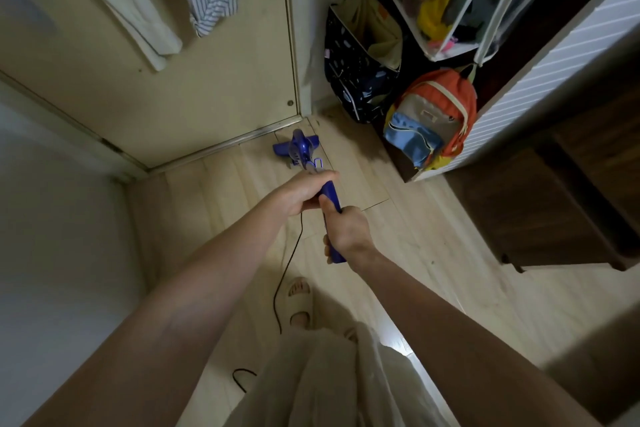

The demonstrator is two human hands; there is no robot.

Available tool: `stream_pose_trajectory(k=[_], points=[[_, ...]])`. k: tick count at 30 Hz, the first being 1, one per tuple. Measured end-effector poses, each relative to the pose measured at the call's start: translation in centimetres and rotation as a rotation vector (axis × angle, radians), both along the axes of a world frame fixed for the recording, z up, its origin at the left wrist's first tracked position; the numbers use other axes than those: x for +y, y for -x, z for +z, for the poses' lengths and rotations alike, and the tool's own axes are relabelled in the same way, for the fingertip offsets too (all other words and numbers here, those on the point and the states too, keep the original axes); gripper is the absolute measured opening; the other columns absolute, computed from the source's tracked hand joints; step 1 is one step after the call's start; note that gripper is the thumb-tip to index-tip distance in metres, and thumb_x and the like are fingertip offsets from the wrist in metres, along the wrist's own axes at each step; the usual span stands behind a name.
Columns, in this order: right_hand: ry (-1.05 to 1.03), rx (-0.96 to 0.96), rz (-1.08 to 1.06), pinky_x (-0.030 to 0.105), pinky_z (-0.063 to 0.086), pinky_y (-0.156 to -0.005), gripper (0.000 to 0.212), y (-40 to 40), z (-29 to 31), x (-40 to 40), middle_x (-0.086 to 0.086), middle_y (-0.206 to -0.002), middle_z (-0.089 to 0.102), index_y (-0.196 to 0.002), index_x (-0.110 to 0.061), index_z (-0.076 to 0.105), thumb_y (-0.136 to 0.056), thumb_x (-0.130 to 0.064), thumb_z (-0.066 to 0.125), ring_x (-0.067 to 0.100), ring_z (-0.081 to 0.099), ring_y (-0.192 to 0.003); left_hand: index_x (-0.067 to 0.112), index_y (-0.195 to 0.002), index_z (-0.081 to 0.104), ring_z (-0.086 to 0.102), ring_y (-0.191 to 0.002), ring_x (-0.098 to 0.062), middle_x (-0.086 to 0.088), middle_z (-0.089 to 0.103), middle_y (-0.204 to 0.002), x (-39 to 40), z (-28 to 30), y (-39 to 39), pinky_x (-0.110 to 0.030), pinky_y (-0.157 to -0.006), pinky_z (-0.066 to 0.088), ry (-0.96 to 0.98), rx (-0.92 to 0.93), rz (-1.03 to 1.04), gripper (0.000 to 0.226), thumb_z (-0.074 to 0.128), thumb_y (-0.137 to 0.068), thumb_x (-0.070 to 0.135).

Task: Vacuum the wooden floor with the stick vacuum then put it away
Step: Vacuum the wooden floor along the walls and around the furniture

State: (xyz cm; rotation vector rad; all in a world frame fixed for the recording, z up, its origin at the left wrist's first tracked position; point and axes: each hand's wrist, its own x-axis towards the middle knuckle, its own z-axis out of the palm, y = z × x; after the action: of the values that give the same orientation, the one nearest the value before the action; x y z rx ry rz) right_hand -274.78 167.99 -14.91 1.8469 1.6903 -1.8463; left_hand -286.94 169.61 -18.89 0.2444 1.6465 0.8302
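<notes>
A blue stick vacuum [300,149] stands on the pale wooden floor [398,218], its head in the corner by the door threshold. Both hands hold its blue handle [329,194]. My left hand [301,192] grips the upper part of the handle, nearer the vacuum body. My right hand [348,232] grips the handle's lower end, closer to me. A black power cord [289,267] hangs from the handle and trails across the floor past my slippered foot [299,302].
A cream door [207,80] with hanging clothes stands at the left. A dark patterned bag [360,73] and an orange and blue backpack [433,114] lean in the corner beside a white cabinet [554,80]. Dark wooden furniture [554,211] sits at the right.
</notes>
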Motion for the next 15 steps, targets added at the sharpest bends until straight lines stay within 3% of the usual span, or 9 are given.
stream_pose_trajectory(k=[4,8,11,15], points=[[-0.015,-0.049,0.040,0.025,0.048,-0.042,0.050,3.3,-0.6,3.0,0.012,-0.075,0.064,-0.095,-0.004,0.052,-0.099,-0.053,0.040,0.018,0.058,-0.042,0.013,-0.078,0.054,0.056,-0.059,-0.010,-0.001,0.055,-0.065,2.6,0.0,3.3,-0.017,-0.053,0.051,-0.002,-0.009,0.003,0.024,0.062,-0.090,0.032],[-0.036,-0.092,0.097,0.028,0.052,-0.049,0.051,5.0,-1.5,5.5,0.010,-0.067,0.063,-0.090,-0.005,0.051,-0.098,-0.054,0.040,0.020,0.058,-0.042,0.013,-0.081,0.053,0.056,-0.062,-0.012,-0.003,0.054,-0.068,4.7,-0.8,5.2,-0.020,-0.061,0.052,-0.016,-0.033,0.005,0.023,0.062,-0.091,0.032],[0.018,-0.097,0.079,0.025,0.047,-0.045,0.052,4.8,-2.0,7.2,0.009,-0.064,0.060,-0.092,-0.003,0.054,-0.097,-0.054,0.045,0.019,0.056,-0.043,0.011,-0.088,0.054,0.057,-0.064,-0.011,-0.003,0.055,-0.071,5.8,-1.3,5.2,-0.018,-0.055,0.052,-0.022,-0.034,0.015,0.021,0.063,-0.091,0.030],[0.046,-0.120,0.092,0.024,0.047,-0.046,0.054,3.1,-2.4,8.6,0.008,-0.067,0.060,-0.086,-0.003,0.060,-0.093,-0.056,0.053,0.019,0.055,-0.048,0.011,-0.085,0.052,0.057,-0.068,-0.013,-0.005,0.056,-0.076,6.4,-1.9,4.0,-0.019,-0.056,0.051,-0.044,-0.055,0.077,0.017,0.059,-0.093,0.024]])
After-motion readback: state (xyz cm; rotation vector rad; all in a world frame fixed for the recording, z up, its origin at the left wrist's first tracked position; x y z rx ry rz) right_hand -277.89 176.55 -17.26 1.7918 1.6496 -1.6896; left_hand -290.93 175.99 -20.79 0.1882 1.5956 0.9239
